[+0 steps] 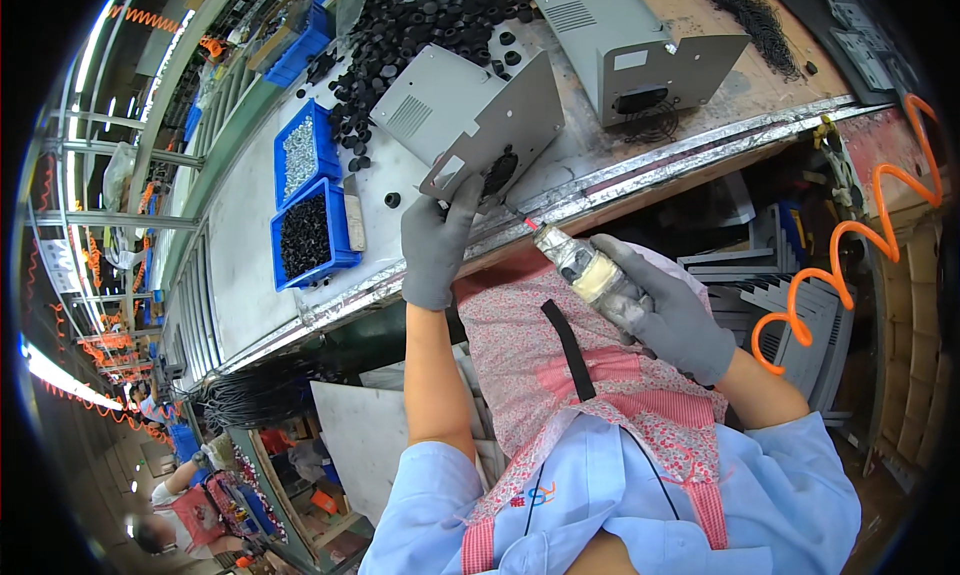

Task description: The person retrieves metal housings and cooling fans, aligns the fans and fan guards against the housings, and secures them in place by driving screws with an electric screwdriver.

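My left hand (436, 247), in a grey glove, is at the lower edge of a bent grey metal housing (505, 125). Its fingertips are closed together beside a black socket (498, 172) set in the housing's near face; whatever they pinch is too small to make out. Wrapped in my gloved right hand (672, 313) is a power screwdriver (590, 275) bound in clear and yellowish tape. Its bit, with a red collar, points up and left toward the socket and my left fingertips. A second grey housing (660, 60) with a black socket stands farther right on the table.
Blue bins hold silver screws (300, 155) and small black parts (305, 237) at the left. Many black caps (400, 35) are heaped behind the housings. An orange coiled hose (800, 330) hangs at the right. Grey panels (790, 315) are stacked below the table's metal-trimmed edge (700, 160).
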Tool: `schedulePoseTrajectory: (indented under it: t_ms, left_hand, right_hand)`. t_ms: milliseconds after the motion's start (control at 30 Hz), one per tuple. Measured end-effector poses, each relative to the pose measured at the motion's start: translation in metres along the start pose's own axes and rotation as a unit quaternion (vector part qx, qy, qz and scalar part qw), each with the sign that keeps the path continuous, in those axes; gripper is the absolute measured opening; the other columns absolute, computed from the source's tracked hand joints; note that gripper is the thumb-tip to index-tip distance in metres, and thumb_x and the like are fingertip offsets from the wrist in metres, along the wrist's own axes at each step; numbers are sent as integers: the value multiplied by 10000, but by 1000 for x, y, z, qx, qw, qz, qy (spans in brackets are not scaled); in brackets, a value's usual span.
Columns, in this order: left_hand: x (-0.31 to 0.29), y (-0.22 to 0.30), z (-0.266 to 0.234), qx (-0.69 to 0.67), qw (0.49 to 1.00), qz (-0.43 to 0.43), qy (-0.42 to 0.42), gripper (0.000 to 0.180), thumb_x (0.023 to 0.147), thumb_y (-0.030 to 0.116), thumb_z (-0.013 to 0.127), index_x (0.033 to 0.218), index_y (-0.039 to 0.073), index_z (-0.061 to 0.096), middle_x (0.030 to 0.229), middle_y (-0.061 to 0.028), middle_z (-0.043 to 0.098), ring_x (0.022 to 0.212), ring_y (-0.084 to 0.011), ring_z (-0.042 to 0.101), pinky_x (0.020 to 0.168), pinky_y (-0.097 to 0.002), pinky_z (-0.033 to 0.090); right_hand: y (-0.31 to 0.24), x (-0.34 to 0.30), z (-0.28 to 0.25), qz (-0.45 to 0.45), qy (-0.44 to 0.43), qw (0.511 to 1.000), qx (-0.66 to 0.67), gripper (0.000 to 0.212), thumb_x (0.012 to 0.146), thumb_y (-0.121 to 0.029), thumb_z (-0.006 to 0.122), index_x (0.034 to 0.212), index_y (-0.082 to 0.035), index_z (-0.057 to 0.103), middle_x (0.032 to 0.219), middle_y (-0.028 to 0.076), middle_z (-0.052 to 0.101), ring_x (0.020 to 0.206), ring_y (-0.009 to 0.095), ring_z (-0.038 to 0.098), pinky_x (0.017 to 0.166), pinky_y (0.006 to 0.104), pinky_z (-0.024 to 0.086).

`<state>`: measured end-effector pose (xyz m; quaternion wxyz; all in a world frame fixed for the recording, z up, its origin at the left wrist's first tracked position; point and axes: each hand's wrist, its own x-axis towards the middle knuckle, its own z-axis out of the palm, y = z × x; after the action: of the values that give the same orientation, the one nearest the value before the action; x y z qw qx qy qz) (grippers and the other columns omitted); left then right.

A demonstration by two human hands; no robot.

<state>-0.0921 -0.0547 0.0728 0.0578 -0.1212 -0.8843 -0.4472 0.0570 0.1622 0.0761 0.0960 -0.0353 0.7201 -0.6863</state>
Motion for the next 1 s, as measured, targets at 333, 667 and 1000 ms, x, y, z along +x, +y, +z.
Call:
schedulePoseTrajectory:
  t_ms: [333,667,1000]
  left_hand:
    - [8,-14,-4,-110,987,-34,-112,492,776,350,666,1125,16,572,967,-112,639,817,-145,595,738,-269,456]
    - [59,-35,-16,49,892,26,-448,663,702,355,726,1239,72,460,1191,-135,513,1034,-236,518,887,-317,413]
    - [32,-42,4,64,964,122,-226,532,720,311,706,1150,50,531,1065,-148,570,940,-301,568,791,-363,452]
  right_hand:
    - [2,2,1,72,-20,994,74,573,889,-154,520,1392,-67,259,1178,64,493,891,48,481,735,189,421]
    - [-6,0,-2,90,-7,995,44,573,871,-111,510,1392,-94,271,1087,50,539,828,51,491,718,184,420]
    - [-2,13,11,130,-25,984,122,566,879,-107,516,1389,-86,273,1028,19,538,749,22,455,636,169,402]
